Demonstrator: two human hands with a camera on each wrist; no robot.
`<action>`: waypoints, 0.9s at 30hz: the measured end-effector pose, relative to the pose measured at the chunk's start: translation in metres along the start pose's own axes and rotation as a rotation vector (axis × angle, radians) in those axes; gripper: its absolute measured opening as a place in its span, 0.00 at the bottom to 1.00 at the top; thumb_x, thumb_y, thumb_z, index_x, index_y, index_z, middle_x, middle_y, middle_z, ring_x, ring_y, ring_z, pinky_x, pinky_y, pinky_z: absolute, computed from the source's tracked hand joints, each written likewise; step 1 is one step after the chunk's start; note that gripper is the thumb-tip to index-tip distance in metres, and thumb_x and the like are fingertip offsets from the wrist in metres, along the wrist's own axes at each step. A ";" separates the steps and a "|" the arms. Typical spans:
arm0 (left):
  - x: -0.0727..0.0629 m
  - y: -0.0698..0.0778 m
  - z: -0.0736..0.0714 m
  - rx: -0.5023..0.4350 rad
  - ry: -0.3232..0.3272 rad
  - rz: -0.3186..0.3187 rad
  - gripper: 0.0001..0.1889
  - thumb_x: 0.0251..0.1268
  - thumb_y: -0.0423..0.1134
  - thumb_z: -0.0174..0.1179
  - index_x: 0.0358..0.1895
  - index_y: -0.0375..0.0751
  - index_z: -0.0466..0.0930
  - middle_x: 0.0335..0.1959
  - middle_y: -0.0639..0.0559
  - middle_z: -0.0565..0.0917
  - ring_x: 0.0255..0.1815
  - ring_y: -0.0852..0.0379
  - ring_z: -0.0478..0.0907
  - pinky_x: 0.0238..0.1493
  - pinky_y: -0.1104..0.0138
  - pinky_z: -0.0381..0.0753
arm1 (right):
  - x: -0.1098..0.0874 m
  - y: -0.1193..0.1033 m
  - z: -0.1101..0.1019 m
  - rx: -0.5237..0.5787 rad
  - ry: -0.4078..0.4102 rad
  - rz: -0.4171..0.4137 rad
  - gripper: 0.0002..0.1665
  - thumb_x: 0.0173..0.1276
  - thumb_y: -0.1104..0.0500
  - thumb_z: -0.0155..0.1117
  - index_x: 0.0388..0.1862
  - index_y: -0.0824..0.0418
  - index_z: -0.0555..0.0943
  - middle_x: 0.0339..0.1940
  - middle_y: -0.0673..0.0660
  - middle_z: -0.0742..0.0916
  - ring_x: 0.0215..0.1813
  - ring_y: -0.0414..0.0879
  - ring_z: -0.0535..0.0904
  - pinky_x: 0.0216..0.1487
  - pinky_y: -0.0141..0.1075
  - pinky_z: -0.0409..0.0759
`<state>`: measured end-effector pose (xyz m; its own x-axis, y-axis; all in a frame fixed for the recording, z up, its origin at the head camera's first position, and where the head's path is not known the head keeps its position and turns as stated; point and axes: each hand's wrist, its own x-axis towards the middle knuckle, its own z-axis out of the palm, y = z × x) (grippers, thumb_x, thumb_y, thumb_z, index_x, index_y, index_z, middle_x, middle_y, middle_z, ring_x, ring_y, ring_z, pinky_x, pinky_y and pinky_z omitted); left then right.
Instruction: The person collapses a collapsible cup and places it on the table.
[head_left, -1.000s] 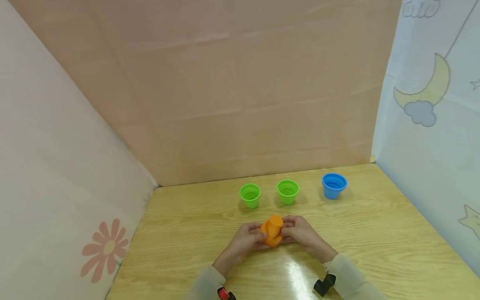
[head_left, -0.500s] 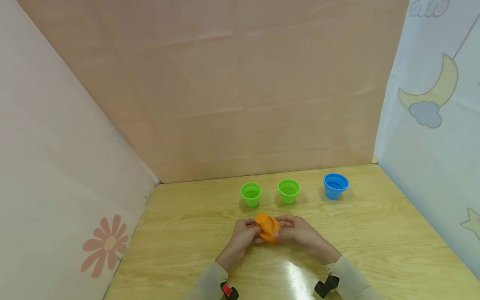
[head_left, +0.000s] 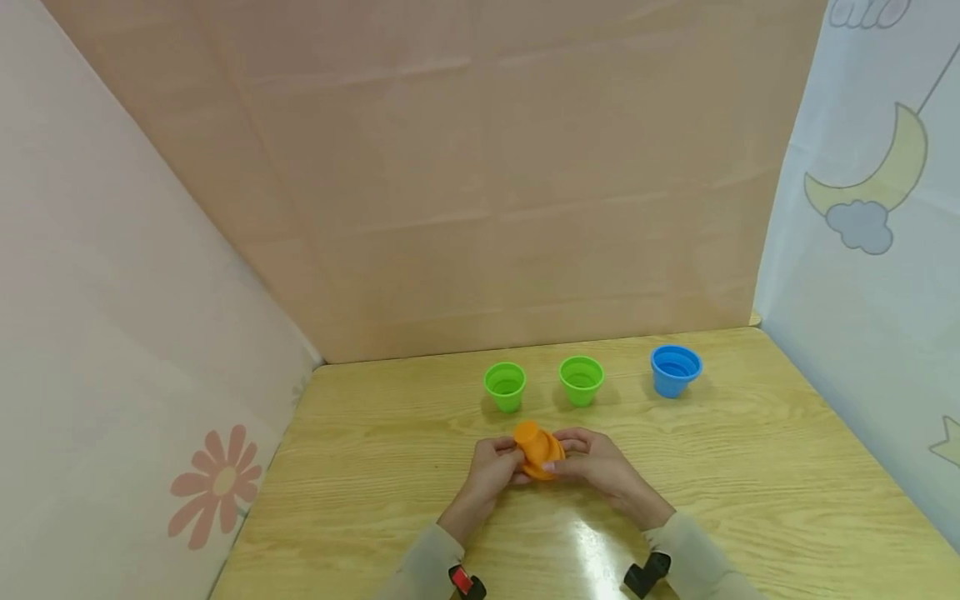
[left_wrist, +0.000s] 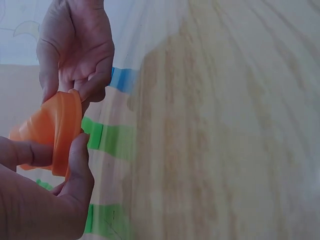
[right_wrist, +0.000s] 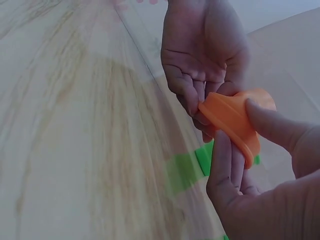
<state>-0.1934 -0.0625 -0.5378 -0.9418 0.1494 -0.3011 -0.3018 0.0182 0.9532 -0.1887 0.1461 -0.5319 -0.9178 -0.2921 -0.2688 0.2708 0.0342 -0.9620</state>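
An orange, soft-looking tapered cup with a stepped wall (head_left: 537,452) is held between two bare hands over the near-middle part of a light wood-grain table (head_left: 360,454). The cup is tilted, its narrow closed base turned up and away from the person and its wide rim turned down, and its wall is creased and dented under the fingers. Its left side is gripped by the left hand (head_left: 490,473), with the digits bent around the wall and rim; its right side is pinched by the right hand (head_left: 603,468), whose thumb is pressed on the outer wall while the fingers are set at the rim. Neither hand is spread wide: in each, thumb and fingers are brought close together with the cup caught between them. Whether the table is touched by the cup cannot be told. Beyond the hands, a bright green tapered cup (head_left: 506,387) and a second green tapered cup (head_left: 582,382) are stood upright near each other, and a blue tapered cup (head_left: 676,372) is stood upright farther to the right. The table is bordered at the back by a tan creased sheet (head_left: 480,192).
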 end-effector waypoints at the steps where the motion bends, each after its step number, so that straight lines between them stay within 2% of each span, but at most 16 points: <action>1: 0.000 0.001 0.000 0.006 -0.001 0.005 0.26 0.65 0.27 0.57 0.66 0.17 0.73 0.54 0.31 0.88 0.46 0.51 0.90 0.40 0.64 0.94 | 0.001 0.000 0.001 -0.003 0.009 -0.002 0.42 0.62 0.62 0.80 0.71 0.74 0.71 0.55 0.61 0.89 0.50 0.44 0.87 0.51 0.34 0.90; 10: -0.003 0.004 0.002 0.036 -0.010 0.041 0.24 0.69 0.26 0.56 0.67 0.18 0.73 0.55 0.30 0.87 0.50 0.46 0.90 0.42 0.62 0.94 | 0.003 -0.002 0.002 0.002 0.034 0.019 0.40 0.62 0.68 0.77 0.71 0.73 0.71 0.57 0.63 0.86 0.48 0.45 0.87 0.49 0.36 0.91; 16: -0.006 0.004 0.003 0.077 -0.020 0.042 0.23 0.71 0.25 0.55 0.67 0.20 0.74 0.56 0.31 0.88 0.50 0.47 0.90 0.41 0.62 0.94 | 0.001 -0.004 0.001 -0.008 0.030 0.010 0.37 0.63 0.70 0.74 0.70 0.74 0.71 0.56 0.63 0.87 0.46 0.47 0.87 0.48 0.42 0.93; 19: -0.009 0.005 0.003 0.057 -0.035 0.042 0.24 0.69 0.25 0.57 0.67 0.21 0.75 0.55 0.31 0.88 0.49 0.48 0.90 0.44 0.60 0.94 | 0.002 -0.004 -0.001 0.002 0.027 0.008 0.37 0.64 0.72 0.72 0.71 0.75 0.70 0.56 0.63 0.88 0.47 0.47 0.88 0.50 0.44 0.93; 22: -0.011 0.008 0.001 0.036 -0.069 0.037 0.24 0.68 0.25 0.60 0.67 0.23 0.76 0.54 0.34 0.89 0.49 0.49 0.89 0.47 0.58 0.94 | 0.005 -0.003 -0.003 0.019 0.035 -0.004 0.38 0.63 0.73 0.69 0.72 0.76 0.69 0.58 0.66 0.88 0.48 0.47 0.88 0.51 0.45 0.93; 27: -0.014 0.014 -0.004 -0.008 -0.169 0.003 0.26 0.65 0.26 0.65 0.68 0.27 0.76 0.55 0.38 0.88 0.50 0.52 0.88 0.52 0.59 0.93 | 0.006 0.000 -0.008 0.039 0.032 -0.010 0.39 0.64 0.73 0.66 0.74 0.78 0.67 0.62 0.68 0.87 0.48 0.47 0.89 0.52 0.45 0.93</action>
<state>-0.1850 -0.0679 -0.5206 -0.9048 0.3133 -0.2885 -0.3006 0.0100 0.9537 -0.1961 0.1517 -0.5339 -0.9292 -0.2616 -0.2610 0.2720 -0.0062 -0.9623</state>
